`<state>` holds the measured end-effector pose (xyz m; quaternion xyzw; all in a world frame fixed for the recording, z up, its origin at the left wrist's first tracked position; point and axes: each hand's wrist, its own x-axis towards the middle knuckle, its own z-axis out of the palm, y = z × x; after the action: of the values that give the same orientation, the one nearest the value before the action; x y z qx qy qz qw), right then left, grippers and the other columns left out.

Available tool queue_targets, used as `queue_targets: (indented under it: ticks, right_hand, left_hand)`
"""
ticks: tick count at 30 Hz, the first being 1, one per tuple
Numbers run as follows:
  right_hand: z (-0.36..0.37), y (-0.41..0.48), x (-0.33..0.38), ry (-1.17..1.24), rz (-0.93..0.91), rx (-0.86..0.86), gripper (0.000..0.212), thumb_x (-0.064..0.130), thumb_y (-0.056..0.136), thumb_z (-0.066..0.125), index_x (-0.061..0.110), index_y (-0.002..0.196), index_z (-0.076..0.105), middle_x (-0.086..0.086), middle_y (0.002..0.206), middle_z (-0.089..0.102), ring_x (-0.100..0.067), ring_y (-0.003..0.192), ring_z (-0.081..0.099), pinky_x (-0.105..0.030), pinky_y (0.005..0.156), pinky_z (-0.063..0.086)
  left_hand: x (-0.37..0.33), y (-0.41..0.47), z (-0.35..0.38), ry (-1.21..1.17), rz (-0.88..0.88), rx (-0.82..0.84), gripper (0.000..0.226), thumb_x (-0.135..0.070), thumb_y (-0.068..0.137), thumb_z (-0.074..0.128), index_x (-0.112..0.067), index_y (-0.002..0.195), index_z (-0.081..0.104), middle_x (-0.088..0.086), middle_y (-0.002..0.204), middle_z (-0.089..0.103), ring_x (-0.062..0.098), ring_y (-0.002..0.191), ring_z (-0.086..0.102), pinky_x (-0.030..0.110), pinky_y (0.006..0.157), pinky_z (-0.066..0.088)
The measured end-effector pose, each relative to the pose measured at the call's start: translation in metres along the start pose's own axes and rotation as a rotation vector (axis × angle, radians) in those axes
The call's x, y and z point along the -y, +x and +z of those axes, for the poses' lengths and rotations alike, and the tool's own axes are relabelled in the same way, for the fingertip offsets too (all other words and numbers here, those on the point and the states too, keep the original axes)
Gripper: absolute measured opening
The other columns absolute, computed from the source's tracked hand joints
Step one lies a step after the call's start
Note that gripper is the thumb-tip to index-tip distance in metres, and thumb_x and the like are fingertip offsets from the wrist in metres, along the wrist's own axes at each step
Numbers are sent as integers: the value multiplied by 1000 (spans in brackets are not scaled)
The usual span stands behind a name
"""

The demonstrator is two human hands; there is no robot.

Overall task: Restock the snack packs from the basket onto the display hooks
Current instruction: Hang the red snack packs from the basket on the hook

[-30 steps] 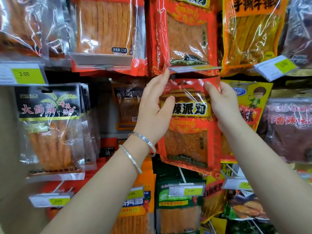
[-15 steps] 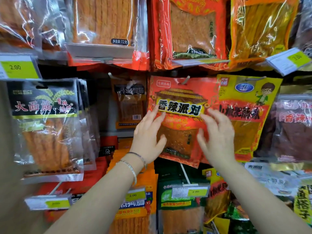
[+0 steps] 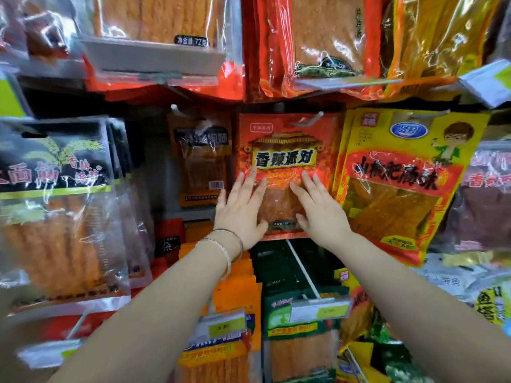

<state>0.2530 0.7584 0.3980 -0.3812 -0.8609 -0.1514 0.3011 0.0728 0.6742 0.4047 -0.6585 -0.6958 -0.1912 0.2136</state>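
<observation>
A red snack pack (image 3: 284,145) with a yellow label hangs on a metal display hook (image 3: 307,121) in the middle row of the rack. My left hand (image 3: 240,205), with two bracelets at the wrist, lies flat against the pack's lower left with straight fingers. On the pack's lower right, my right hand (image 3: 318,208) presses the same way, fingers spread. Neither hand curls round the pack. The basket is out of view.
A yellow snack pack (image 3: 401,172) hangs right beside the red one. A black-topped pack (image 3: 55,189) hangs at left, a brown one (image 3: 201,158) set back behind. More packs crowd the rows above and below, with price tags (image 3: 318,310) sticking out on hook ends.
The red pack went from being held up by its top corners to hanging on the hook. Both hands slid down its face and now lie flat on its lower half.
</observation>
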Motion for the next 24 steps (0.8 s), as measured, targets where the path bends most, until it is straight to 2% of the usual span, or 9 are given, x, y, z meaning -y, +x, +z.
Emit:
queue_targets:
  ticks: [4,7,9,11,14,16,19,22,24]
  right_hand:
    - [-4,13,3,-37,47,100,70,18,91,53,24,151,17,-6,160,-1,-27,147,2,-40,101,42]
    - [-18,18,9,31,130,181,64,17,92,49,23,150,21,-5,161,0,-28,147,9,-44,105,40]
    - [-29,14,14,134,203,199,60,14,92,47,22,148,28,-4,160,12,-29,142,25,-43,105,40]
    - [-40,2,19,240,252,161,57,13,90,47,23,145,35,-4,153,32,-28,133,41,-39,103,41]
    - [-56,-33,28,357,285,90,47,15,89,53,20,136,49,-5,134,55,-25,118,54,-29,94,42]
    - [-62,-66,40,503,331,35,38,14,87,57,16,125,58,1,107,64,-17,93,61,-24,85,43]
    - [-62,-133,62,705,400,22,22,8,86,60,11,107,62,10,74,55,1,59,50,-17,64,40]
    - [-49,-219,89,903,526,152,15,4,87,59,14,98,60,1,79,55,-3,62,50,-19,69,41]
    - [-37,-285,111,1000,619,279,15,-3,87,57,2,100,61,-4,78,54,-4,63,50,-14,66,40]
  left_hand:
    - [-1,11,2,-6,-22,71,89,-41,82,55,-28,149,-2,-8,152,-30,20,144,-17,53,114,5]
    - [-4,14,-6,-66,-19,94,87,-40,83,56,-27,150,2,-6,155,-23,21,145,-13,53,114,9]
    - [-7,7,-13,-111,-4,81,82,-39,84,56,-26,150,9,-5,157,-18,21,145,-8,52,116,13]
    - [-9,-5,-20,-167,11,79,77,-38,84,55,-24,149,16,-4,158,-10,22,146,3,50,115,19]
    - [-15,-35,-31,-354,-41,82,61,-33,86,56,-21,142,37,3,155,23,22,139,28,42,113,26]
    - [-22,-68,-36,-495,-70,-12,45,-25,86,59,-16,129,54,8,137,47,22,130,40,29,108,30]
    - [-40,-143,-37,-668,-88,-104,31,-24,81,56,-15,108,66,5,110,59,17,104,54,21,90,36]
    - [-62,-244,-20,-900,-229,22,25,-18,82,54,-14,104,66,-1,99,57,12,85,55,16,75,40]
    - [-80,-324,0,-1012,-447,193,21,-3,82,62,-7,103,66,9,100,63,18,83,59,10,70,41]
